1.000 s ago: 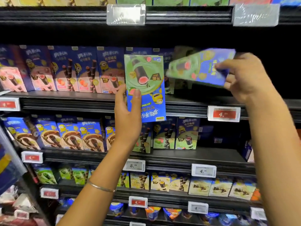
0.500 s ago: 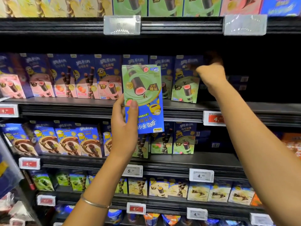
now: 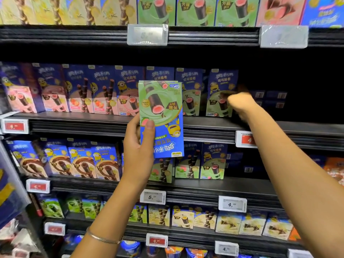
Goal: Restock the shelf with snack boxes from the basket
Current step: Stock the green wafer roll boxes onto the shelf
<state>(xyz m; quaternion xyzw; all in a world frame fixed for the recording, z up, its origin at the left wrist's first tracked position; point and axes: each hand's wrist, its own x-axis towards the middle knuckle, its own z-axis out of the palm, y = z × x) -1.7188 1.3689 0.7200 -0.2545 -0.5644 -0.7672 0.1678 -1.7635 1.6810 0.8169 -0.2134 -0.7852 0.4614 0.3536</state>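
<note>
Left fingers (image 3: 135,125) grip an upside-down snack box (image 3: 162,116); right fingers (image 3: 235,100) curl, grasp unclear, beside a shelved box (image 3: 219,90).

held box (image 3: 161,118): green-blue, upside-down, before shelf (image 3: 204,125) | row-end box (image 3: 220,94): upright, seemingly level with row

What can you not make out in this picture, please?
Basket: outside the head view.
Right hand: motion-blurred; grip on the shelved green box unclear.
Top price tags: glare hides the numbers.
Top-row boxes: cut by the upper edge.
Held box: left hand covers its lower-left side.
</note>
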